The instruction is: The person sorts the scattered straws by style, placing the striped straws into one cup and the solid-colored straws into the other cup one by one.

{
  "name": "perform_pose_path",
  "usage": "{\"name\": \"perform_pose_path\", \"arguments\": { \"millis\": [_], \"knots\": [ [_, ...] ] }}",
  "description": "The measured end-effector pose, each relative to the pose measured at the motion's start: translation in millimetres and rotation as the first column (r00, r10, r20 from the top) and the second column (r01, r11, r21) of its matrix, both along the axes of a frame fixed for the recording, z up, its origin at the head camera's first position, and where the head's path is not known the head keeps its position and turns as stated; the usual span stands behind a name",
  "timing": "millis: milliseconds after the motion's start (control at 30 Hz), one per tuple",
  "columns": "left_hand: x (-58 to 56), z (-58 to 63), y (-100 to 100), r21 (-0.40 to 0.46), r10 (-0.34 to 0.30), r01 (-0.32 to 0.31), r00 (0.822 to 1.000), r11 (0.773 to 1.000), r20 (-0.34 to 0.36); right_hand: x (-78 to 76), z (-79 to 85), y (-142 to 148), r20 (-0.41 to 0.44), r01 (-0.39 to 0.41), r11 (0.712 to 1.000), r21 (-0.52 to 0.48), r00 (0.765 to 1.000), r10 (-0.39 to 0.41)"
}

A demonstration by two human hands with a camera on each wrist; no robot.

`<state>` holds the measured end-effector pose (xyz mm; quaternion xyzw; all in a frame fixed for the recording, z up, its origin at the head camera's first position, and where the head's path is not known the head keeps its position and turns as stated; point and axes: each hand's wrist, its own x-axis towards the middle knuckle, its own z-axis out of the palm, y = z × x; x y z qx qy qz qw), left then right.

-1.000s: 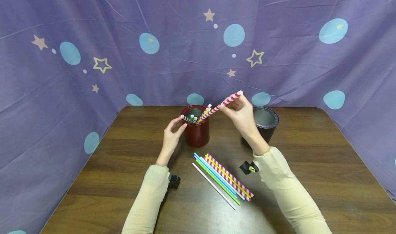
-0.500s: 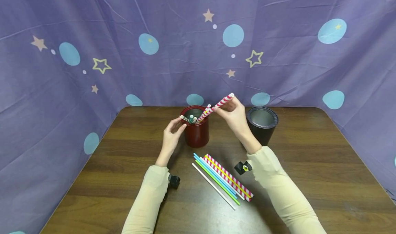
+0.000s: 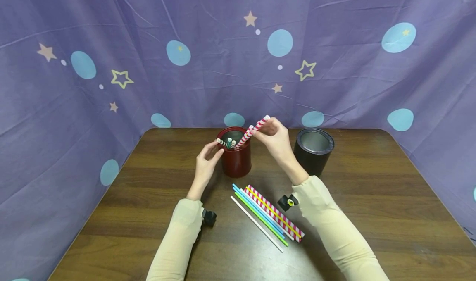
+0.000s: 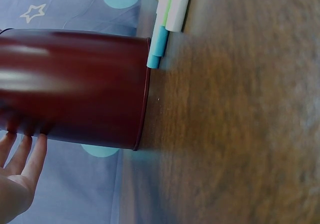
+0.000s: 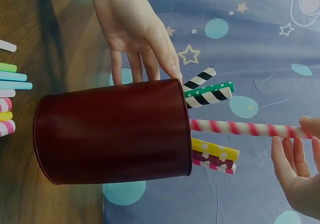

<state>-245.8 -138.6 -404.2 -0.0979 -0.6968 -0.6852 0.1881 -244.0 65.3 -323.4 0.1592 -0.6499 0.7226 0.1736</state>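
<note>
A dark red cylindrical cup (image 3: 236, 163) stands upright on the table, with several patterned paper straws (image 5: 210, 99) leaning out of its mouth. My left hand (image 3: 206, 162) rests against the cup's left side; its fairly straight fingers (image 4: 35, 156) touch the wall and the thumb lies by the rim. Between thumb and fingers, my right hand (image 3: 274, 140) pinches a red-and-white striped straw (image 5: 235, 127) near its upper end. That straw slants into the cup, its lower end hidden inside. Black-striped, green dotted and yellow dotted straws show around it in the right wrist view.
A black cylindrical cup (image 3: 314, 157) stands to the right of the red one. In front of both lie several straws side by side, among them a green straw (image 3: 260, 218), a white straw (image 3: 256, 224) and pink-striped straws (image 3: 277, 213). A purple curtain (image 3: 208, 86) hangs behind the table.
My right hand has moved left and slightly down toward the red cup, and the striped straw has slid deeper into it. My left hand has stayed at the cup's side.
</note>
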Motion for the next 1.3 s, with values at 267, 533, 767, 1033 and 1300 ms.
{"name": "perform_pose_path", "arguments": {
  "millis": [267, 533, 767, 1033, 1300],
  "knots": [
    [-0.1, 1.2, -1, -0.006, -0.004, 0.004, 1.000, 1.000, 0.016, 18.8, 15.9, 2, 0.015, -0.003, 0.999, 0.046, 1.000, 0.002],
    [-0.1, 1.5, -1, -0.005, -0.004, 0.004, 1.000, 1.000, 0.019, 7.8, 6.3, 0, 0.006, -0.049, 0.999, -0.001, 0.999, 0.049],
    [-0.8, 0.6, -1, -0.004, -0.010, 0.010, 1.000, 1.000, 0.017, -4.4, -5.4, -11, -0.017, -0.046, 0.994, 0.097, 0.999, 0.048],
    [-3.1, -3.7, -2, 0.014, -0.020, 0.020, 1.000, 1.000, 0.010, 1.7, -4.0, -16, 0.023, -0.096, 0.982, 0.163, 0.995, 0.094],
    [-0.7, 0.1, 0, -0.003, -0.009, 0.009, 1.000, 1.000, 0.006, 1.3, -11.5, -10, 0.037, -0.155, 0.973, 0.172, 0.988, 0.151]
  ]
}}
